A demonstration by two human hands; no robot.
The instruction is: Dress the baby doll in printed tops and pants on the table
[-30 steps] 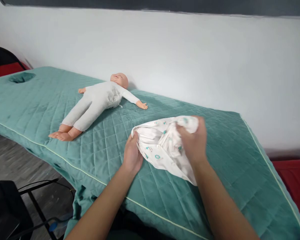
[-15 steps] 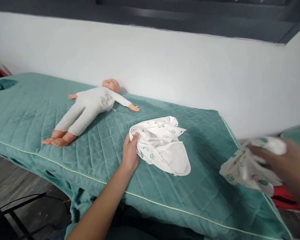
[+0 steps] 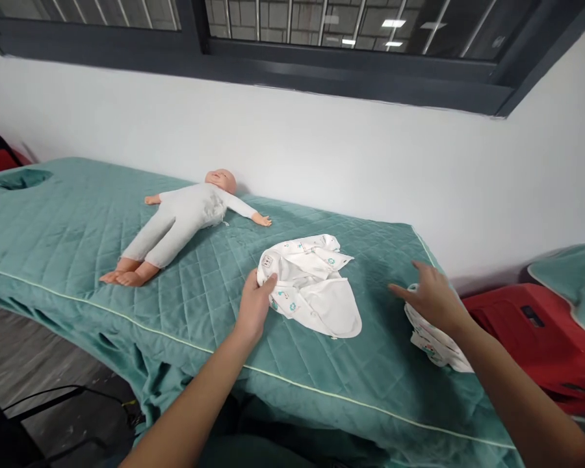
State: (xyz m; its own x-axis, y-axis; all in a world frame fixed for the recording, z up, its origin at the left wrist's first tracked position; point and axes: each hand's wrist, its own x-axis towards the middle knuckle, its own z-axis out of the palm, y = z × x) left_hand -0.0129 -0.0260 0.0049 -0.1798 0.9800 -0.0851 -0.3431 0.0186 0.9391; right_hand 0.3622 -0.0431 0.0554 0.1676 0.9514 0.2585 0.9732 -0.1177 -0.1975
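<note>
We take this for a massage or childcare training room, since we see a quilted bed with a face hole, a baby doll and a barred window.

A green quilted bed with pale edging stands against a white wall, a hole near its left end. On the far side, above, is a dark-framed window with metal bars. To the right, a green cloth rests on a red case. At near left, a thin cable crosses above the grey floor.
</note>
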